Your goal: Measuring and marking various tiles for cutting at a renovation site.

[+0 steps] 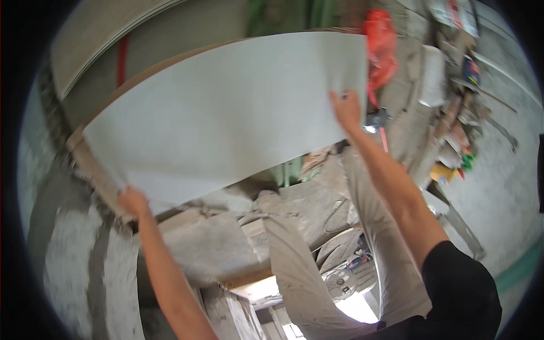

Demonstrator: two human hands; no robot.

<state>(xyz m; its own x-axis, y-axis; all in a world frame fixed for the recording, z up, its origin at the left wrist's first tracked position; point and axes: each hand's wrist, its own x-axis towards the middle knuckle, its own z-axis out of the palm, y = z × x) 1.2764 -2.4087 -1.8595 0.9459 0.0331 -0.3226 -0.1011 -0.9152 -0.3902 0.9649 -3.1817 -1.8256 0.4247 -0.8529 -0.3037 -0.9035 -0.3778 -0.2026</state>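
Observation:
A large, smooth white panel (pixel 226 107) slants across the space in front of me. At its lower left corner, my left hand (pixel 134 201) is closed on the edge, with its fingertips partly hidden. My right hand (pixel 347 109) grips the panel close to its right edge, with the thumb side against the white face and the other fingers not clearly visible. Brown, cardboard-like edging (pixel 93 164) shows along the panel's left and upper sides.
A red plastic bag (pixel 381 51) lies just beyond the panel's right end. Tools, scraps and packets litter the dusty floor (pixel 487 187) on the right. A rough wall edge (pixel 73 249) runs along the left. Below, my legs stand among dusty boards (pixel 209 243) and a cable.

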